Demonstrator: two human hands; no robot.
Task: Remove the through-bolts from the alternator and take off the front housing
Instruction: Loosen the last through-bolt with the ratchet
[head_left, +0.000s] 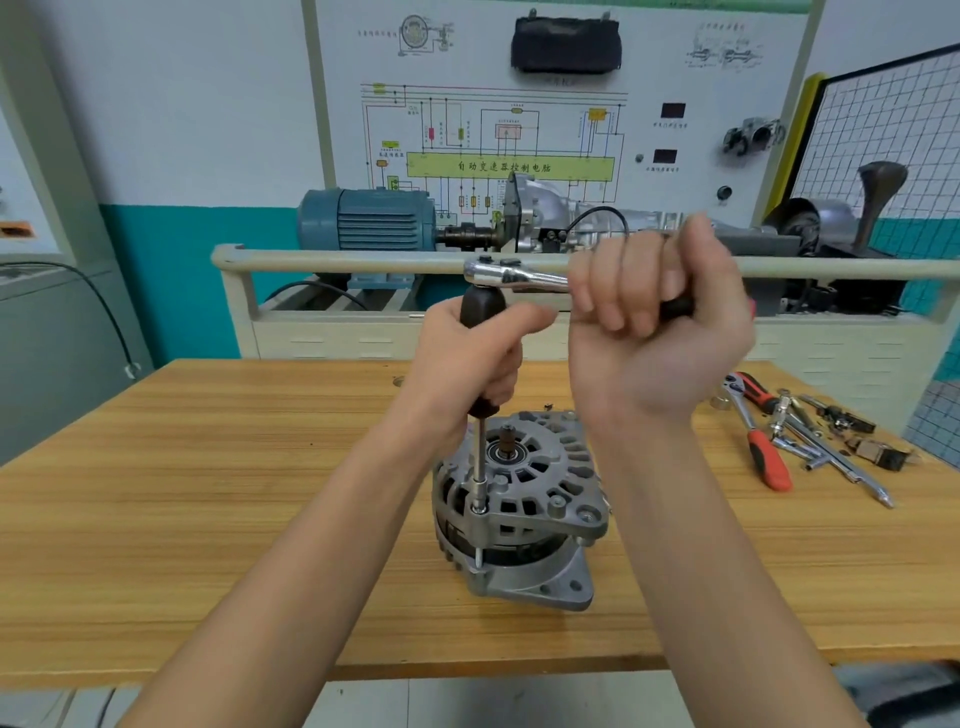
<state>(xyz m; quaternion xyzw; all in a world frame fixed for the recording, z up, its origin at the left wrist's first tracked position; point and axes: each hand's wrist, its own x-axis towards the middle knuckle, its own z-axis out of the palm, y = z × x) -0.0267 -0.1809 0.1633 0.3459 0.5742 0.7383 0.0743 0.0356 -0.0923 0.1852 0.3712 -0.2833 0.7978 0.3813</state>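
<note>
Two hands | left (467, 358) grips driver (480, 332) (upright) | right (649, 322) grips ratchet (514, 275) | alternator (519, 509)

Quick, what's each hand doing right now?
Left hand: grips the black driver handle standing on a through-bolt.
Right hand: grips the ratchet handle.

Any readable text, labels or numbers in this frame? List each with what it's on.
"自动变速器控制电脑": green block of the wiring diagram on the training board.
Small captions elsewhere on the board: too small and blurred to read.
Alternator, ratchet, tools on the table: no legible markings.
</note>
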